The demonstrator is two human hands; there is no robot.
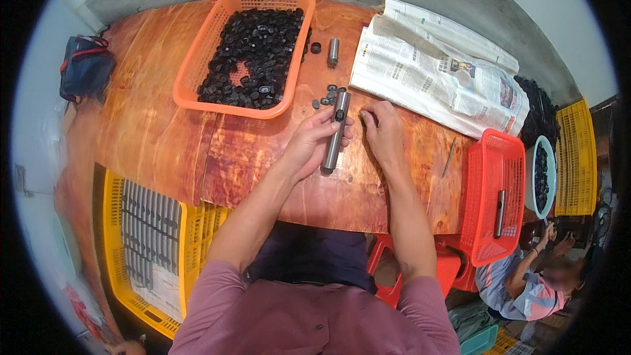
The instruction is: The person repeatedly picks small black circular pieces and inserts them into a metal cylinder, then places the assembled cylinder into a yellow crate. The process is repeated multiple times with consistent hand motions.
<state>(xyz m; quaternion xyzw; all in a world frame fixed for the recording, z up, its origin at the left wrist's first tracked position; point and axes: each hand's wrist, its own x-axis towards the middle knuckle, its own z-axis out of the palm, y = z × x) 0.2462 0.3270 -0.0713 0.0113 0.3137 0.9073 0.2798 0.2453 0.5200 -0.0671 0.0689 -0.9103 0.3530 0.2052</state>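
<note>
My left hand [314, 141] is closed around a silver metal tube [334, 148] with dark ends, held at a slant over the wooden table. A small black oval part [339, 116] sits on the tube's upper side. Just right of it, my right hand [382, 130] is closed with its fingers curled in; whatever they may hold is hidden. Several small dark oval pieces [325, 100] lie beyond the tube. Farther back stands a short metal cylinder [334, 52], with a black ring-like piece [316, 47] beside it.
An orange basket [188, 85] holds many black pieces. Newspapers [420, 69] cover the back right. A red basket [483, 177] contains another tube [500, 213]; a thin metal tool [449, 156] lies nearby. Rows of tubes fill a yellow crate [118, 250]. Another person [519, 283] sits at right.
</note>
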